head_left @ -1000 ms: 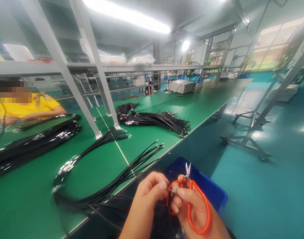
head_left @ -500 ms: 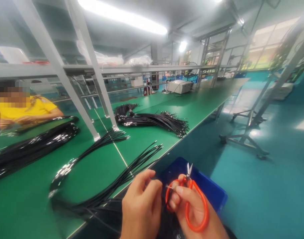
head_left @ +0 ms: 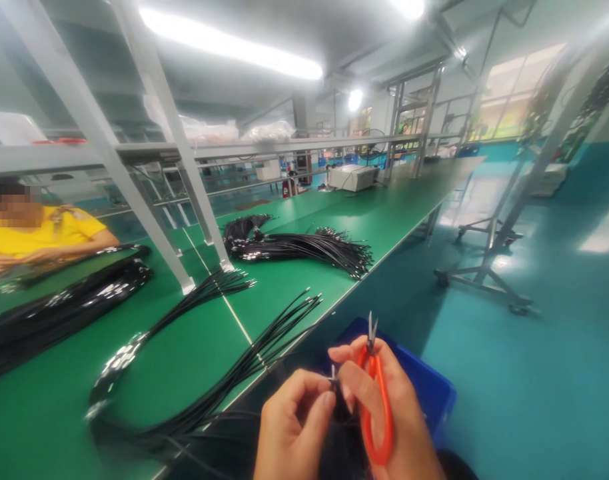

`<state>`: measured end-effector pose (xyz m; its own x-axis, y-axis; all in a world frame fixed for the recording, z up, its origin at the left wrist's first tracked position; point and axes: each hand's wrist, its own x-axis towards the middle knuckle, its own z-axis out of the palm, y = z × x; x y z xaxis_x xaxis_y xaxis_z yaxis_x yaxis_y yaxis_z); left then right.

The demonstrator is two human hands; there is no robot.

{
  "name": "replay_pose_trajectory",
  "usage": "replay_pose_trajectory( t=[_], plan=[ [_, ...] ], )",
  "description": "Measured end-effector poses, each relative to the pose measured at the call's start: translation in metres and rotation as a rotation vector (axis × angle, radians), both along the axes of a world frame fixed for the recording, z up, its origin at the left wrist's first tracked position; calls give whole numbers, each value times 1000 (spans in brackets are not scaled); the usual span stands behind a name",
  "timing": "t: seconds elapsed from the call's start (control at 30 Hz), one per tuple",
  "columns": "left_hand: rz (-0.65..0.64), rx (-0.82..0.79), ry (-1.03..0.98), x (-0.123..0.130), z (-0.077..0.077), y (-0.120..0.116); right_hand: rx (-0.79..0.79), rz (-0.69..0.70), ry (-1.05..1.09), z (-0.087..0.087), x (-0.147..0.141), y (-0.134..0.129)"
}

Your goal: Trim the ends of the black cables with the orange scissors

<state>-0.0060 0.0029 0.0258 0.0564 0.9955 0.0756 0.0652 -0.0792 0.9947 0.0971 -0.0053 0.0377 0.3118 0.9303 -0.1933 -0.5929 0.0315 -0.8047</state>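
Cable end (head_left: 334,375), apparently, dark with a bright tip, sits pinched in the fingers of the left hand (head_left: 295,415). Just beside them, the right hand (head_left: 405,403) holds orange-handled scissors (head_left: 380,415), blades slightly parted; keeping those turned outward and the pinch steady should protect the fingertips. Beyond the left fingers, a black cable bundle (head_left: 234,375) lies on the worktop (head_left: 174,367).

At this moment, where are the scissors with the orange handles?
In the head view, the scissors are low and right of centre, held in the right hand with blades pointing up, the blue bin behind them.
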Motion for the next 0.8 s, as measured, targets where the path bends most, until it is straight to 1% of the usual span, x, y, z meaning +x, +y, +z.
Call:
replay_pose_trajectory(
  t=[0.1,0.2,0.3,0.4,0.47,0.53,0.6,0.73,0.8],
  plan=[
    [-20,-36,-69,-1,1,0,22,-27,-12,0,-4,1],
    [-37,-104,-183,-4,1,3,34,-52,-11,-8,-6,0],
    [-34,-141,-216,-7,-1,6,30,-85,-95,-14,-5,-1],
    [-58,-156,-232,-7,-4,8,57,-136,-170,-14,-1,0],
    [-78,-165,-242,-7,-6,8,119,-138,-240,-13,1,3],
    [-94,-169,-251,-7,-7,8,187,-92,-326,-15,3,5],
    [-122,-175,-255,-10,-8,9,224,-68,-426,-18,3,6],
    [-225,-190,-233,-17,-9,12,267,-125,-640,-22,1,2],
    [-230,-190,-229,-18,-7,11,278,-199,-712,-20,-3,0]
  ],
)
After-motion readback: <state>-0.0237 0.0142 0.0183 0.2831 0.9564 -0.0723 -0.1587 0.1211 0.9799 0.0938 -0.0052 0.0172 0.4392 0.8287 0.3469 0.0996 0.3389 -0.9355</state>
